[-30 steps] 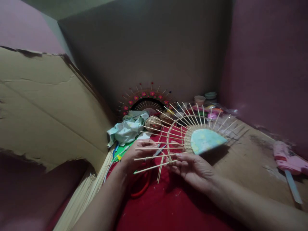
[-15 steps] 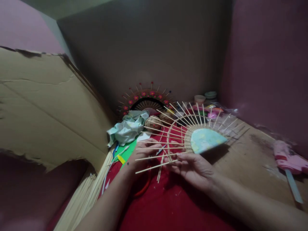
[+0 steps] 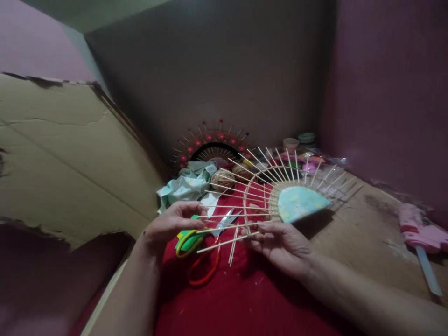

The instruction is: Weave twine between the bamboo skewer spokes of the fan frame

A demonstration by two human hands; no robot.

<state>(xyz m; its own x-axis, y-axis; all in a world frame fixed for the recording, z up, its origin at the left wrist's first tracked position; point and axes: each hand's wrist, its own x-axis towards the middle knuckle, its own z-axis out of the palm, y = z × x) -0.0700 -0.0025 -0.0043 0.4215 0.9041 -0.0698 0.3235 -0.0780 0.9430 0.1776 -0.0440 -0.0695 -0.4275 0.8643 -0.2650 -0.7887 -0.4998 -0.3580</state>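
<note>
Red cloth underlies half-round, stick-rayed wicker fan [image 3: 280, 196].

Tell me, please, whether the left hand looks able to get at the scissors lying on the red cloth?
Probably yes. The left hand hovers right beside the scissors, by their yellow handle, with only thin sticks of the sunburst frame crossing above the blades. The right hand holds that frame.

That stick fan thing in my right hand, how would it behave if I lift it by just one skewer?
Probably light: the right hand holds the stick fan up by its edge with fingertips alone. The thin skewers look apt to flex or snap. The woven rim around the pale half-disc likely keeps the middle stiff.
</note>
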